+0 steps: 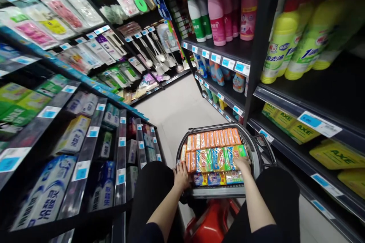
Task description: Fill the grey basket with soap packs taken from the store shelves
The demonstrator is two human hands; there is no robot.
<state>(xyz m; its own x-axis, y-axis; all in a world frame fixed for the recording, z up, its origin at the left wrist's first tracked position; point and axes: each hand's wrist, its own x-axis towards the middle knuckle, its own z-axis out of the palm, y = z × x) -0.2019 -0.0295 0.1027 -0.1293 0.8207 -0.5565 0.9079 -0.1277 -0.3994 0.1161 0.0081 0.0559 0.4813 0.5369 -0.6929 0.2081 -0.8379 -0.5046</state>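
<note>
A dark grey shopping basket [218, 191] stands between my knees, filled with rows of wrapped packs. Upright orange packs [219, 138] line its far side. Across the middle lie colourful blue, green and red soap packs [219, 158]. Nearest me are blue-and-yellow packs marked OMO [216, 179]. My left hand [181, 175] rests at the basket's left side with its fingers apart, touching the orange packs there. At the right end of the middle row, my right hand [242, 164] has its fingers around the end soap pack; some fingertips are hidden.
Below the basket is a red plastic stool or seat [209, 222]. Shelves of toothpaste boxes [45, 190] rise close on the left. To the right stand yellow cleaner bottles [281, 45] above AXE packs [285, 121]. Pale floor [182, 98] runs ahead towards hanging brushes [156, 55].
</note>
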